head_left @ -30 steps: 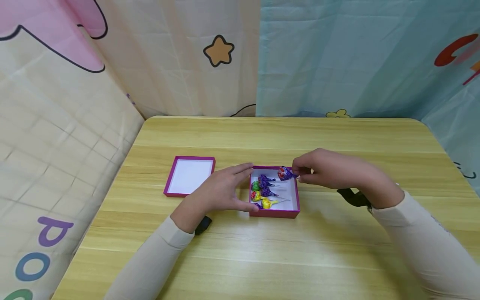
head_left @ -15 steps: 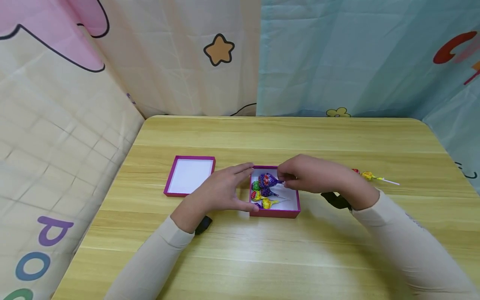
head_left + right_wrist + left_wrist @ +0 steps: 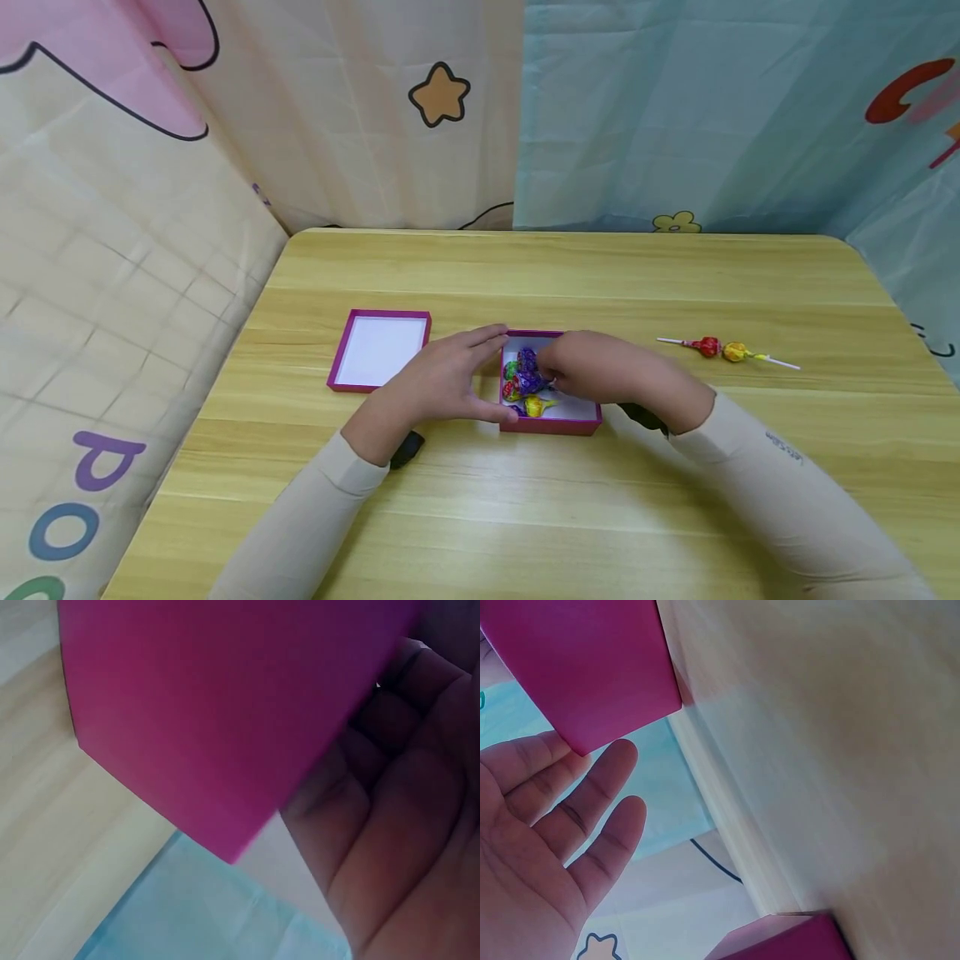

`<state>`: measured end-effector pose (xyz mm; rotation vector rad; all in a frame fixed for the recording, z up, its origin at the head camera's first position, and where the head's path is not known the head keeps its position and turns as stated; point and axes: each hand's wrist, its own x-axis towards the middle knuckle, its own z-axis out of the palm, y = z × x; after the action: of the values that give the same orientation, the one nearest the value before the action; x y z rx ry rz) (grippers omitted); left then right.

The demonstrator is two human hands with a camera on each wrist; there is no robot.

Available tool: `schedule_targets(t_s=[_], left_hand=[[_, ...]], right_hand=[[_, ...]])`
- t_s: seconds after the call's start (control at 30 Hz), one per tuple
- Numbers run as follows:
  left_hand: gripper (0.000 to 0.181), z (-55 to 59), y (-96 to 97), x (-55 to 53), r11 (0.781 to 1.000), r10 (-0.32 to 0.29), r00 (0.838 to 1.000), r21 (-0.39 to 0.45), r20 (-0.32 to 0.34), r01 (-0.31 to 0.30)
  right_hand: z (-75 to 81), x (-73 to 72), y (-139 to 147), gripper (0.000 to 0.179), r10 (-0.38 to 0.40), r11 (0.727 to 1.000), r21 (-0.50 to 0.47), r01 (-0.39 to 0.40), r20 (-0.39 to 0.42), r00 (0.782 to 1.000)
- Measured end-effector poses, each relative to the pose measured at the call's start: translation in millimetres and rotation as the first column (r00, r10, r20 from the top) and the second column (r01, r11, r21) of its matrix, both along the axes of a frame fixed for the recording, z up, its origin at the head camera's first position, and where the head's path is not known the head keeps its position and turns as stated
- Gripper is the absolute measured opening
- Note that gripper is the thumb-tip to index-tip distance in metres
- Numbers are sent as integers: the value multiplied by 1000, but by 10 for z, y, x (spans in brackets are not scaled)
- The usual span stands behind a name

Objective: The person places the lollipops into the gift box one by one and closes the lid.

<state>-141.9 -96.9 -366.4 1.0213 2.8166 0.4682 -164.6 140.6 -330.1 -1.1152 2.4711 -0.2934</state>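
In the head view a magenta box [image 3: 550, 426] with a white inside holds several lollipops. My right hand [image 3: 611, 367] reaches over its right side, fingers curled, pinching a purple-wrapped lollipop [image 3: 531, 382] low in the box; my fingertips and its stick are mostly hidden. Around it lie another purple lollipop [image 3: 527, 357], a green one [image 3: 511, 370] and a yellow one [image 3: 536, 406]. My left hand [image 3: 442, 379] rests against the box's left side, thumb at the front corner, fingers at the back corner. In the left wrist view its fingers [image 3: 585, 802] stretch out loosely beside the box wall.
A matching lid [image 3: 381, 350] lies inside-up on the wooden table [image 3: 480, 508], left of the box. To the right, a red lollipop [image 3: 708, 347] and a yellow lollipop [image 3: 735, 352] lie head to head. Printed curtains [image 3: 337, 125] hang behind the table.
My right hand has moved left and down into the box with the purple lollipop. The two lollipops on the right of the table have come into sight. My left hand stays put.
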Motion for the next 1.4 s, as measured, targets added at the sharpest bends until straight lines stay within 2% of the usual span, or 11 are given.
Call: schedule_targets(t_s=[0.33,0.67,1.03,1.23,1.4], left_hand=[[110,14,11,6,1000,5,1000,-3,14,-5],[110,14,13,10,1000,9,1000,-4,15,-9],[110,20,14,0,1000,2,1000,-16,-1,-2],[110,12,10,-4,1000,0,1000,-10,-7,-1],[110,19,12,6,1000,0,1000,-3,-4,0]], right_hand=[[-85,61,-40,16,19,996,83,-11,-93,995],[-119,66,-46,15,10,995,98,-2,-83,996],[-106,55,-51,15,13,997,79,-6,-82,997],[-51,59,-61,12,37,999,39,-33,-113,993],[13,72,-22,7,18,1000,-12,-20,-137,990]])
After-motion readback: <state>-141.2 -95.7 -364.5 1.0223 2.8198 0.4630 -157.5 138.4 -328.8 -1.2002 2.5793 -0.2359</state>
